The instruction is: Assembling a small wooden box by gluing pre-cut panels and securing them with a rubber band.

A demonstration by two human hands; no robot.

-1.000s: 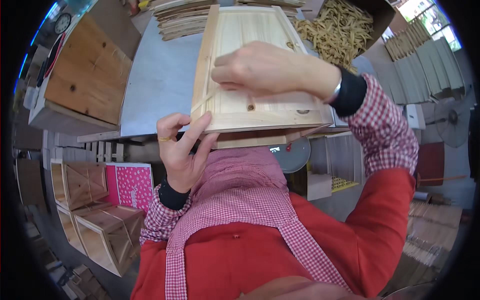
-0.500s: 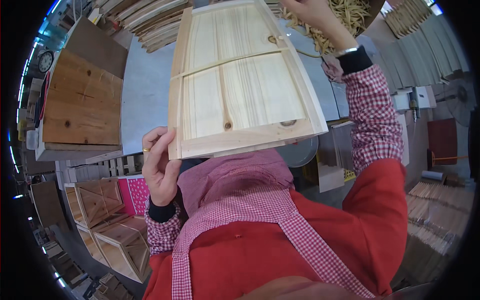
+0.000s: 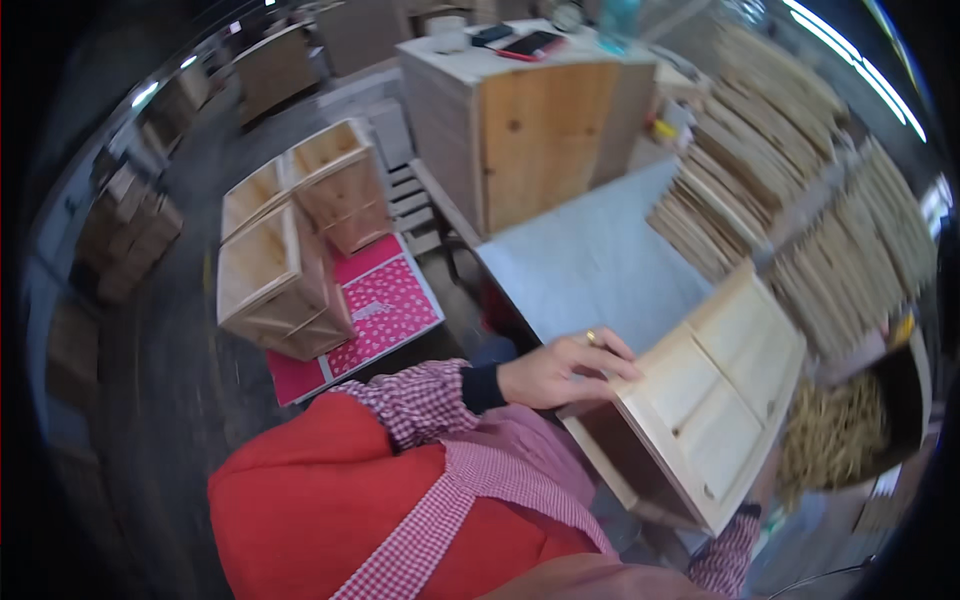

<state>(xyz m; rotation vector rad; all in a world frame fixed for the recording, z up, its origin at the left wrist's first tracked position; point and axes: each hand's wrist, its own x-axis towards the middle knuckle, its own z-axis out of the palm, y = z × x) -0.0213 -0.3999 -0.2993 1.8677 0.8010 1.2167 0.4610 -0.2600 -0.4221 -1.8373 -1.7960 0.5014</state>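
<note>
A pale wooden box (image 3: pixel 735 385) with tapered, framed sides is tilted over the near edge of the worktable, its hollow end toward me. A thin band (image 3: pixel 712 358) runs across its face. My left hand (image 3: pixel 565 370), a ring on one finger, grips the rim at the near left corner, fingers over the edge. Behind the box's right side, only a sliver of my right hand (image 3: pixel 768 478) shows above the checked sleeve; its fingers are hidden.
Wooden strips (image 3: pixel 760 150) are stacked at the far right, beside a bin of tan bands (image 3: pixel 840 435). A cabinet (image 3: pixel 545 130) holding a red phone (image 3: pixel 532 45) stands on the table (image 3: pixel 600 270). Banded wooden boxes (image 3: pixel 280 270) sit left on a pink patterned sheet (image 3: pixel 385 300).
My view has swung left, bringing the cabinet and banded boxes nearer the middle. The box has turned and now appears lower right. My right hand has gone from the bands to behind it.
</note>
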